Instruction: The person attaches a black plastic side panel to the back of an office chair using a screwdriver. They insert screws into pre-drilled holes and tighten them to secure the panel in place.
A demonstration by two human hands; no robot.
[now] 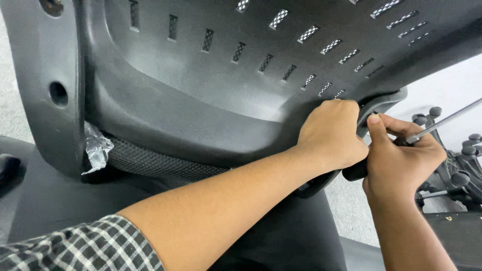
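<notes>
Up close, a big black moulded plastic chair back shell (211,85) fills most of the head view, matte and lightly grained, curved like a shallow dish, with rows of short slanted slots that show black-and-white mesh through them. A thick upright black plastic spine (42,75) with two round holes runs down its left edge. Below the shell's lower edge sits a band of black woven mesh (150,163), and a scrap of crinkled clear plastic film (96,148) hangs at the lower left corner of the shell.

Left hand (334,135), bare, with a checked sleeve on its arm, is curled into a fist at the shell's lower right edge, fingers wrapped over a curved black plastic bracket (384,103) there; grip looks tight. Right hand (404,158) sits just beside it, touching it, fingers closed round the dark handle of a long screwdriver with a thin shiny metal shaft (444,120), thumb pressed up against the bracket. The shaft slants up to the right edge of the view. The tip cannot be seen.

Far right, a cluster of black chair parts with round knobs (459,160) lies on the pale floor.
</notes>
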